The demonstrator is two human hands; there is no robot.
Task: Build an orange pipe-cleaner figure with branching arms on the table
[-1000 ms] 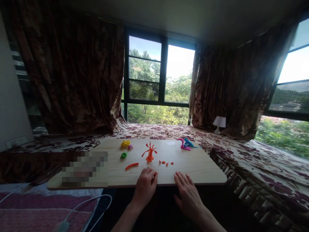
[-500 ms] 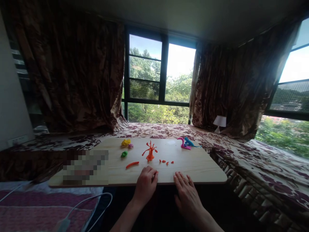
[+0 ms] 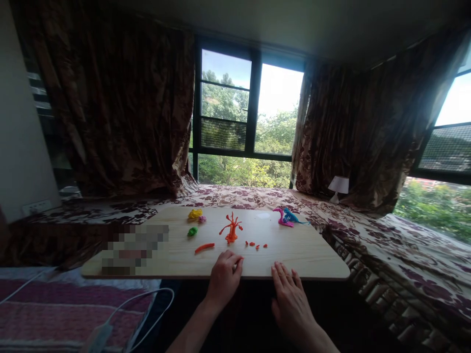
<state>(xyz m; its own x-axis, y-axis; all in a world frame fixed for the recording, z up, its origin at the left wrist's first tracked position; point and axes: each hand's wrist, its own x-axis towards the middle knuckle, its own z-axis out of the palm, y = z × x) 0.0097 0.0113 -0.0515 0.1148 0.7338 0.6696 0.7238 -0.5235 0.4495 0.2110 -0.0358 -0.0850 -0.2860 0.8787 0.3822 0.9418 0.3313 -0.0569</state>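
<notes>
My left hand (image 3: 225, 275) is at the near edge of the wooden table, its thumb and forefinger pinched on what looks like a tiny bit of orange modelling clay. Flat on the tabletop to its right lies my right hand (image 3: 290, 291), fingers extended, with no object visible under it. Beyond the left hand stands an orange clay figure (image 3: 231, 234) with thin branching arms on top. An orange clay roll (image 3: 204, 248) lies left of it. Several small orange clay bits (image 3: 252, 243) are scattered to its right.
Yellow clay (image 3: 195, 214), pink clay (image 3: 202, 219) and green clay (image 3: 192, 231) sit at the table's back left. Pink (image 3: 286, 218) and blue (image 3: 292, 215) clay shapes stand back right. A blurred patch (image 3: 134, 250) covers the table's left. A lamp (image 3: 338, 186) stands beyond.
My right hand has slid slightly to the right along the table edge. My left hand keeps its pinch in about the same place. The whole view has shifted a little.
</notes>
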